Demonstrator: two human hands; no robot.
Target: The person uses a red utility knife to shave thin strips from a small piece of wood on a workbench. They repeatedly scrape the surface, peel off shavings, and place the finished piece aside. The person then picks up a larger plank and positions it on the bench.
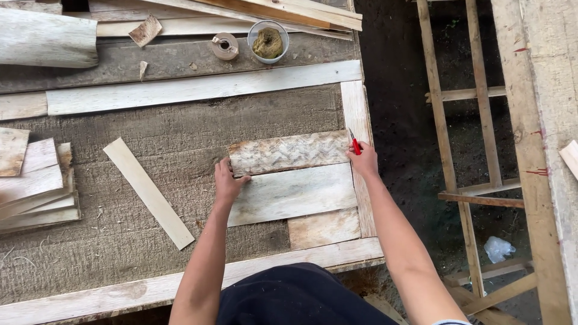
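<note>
Hands (295,171) press the rough board (289,152) flat; right fingers pinch a half-hidden red tool (356,145).

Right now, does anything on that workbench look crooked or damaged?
Yes. One loose wooden strip lies diagonally across the bench, unlike the squared boards. The board under both hands has a rough, scuffed surface. A bark scrap lies near the top edge.

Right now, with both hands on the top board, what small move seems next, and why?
Probably mark the top board with the red pencil: the left hand steadies its left end, and the right hand holds the pencil at its right edge.
</note>
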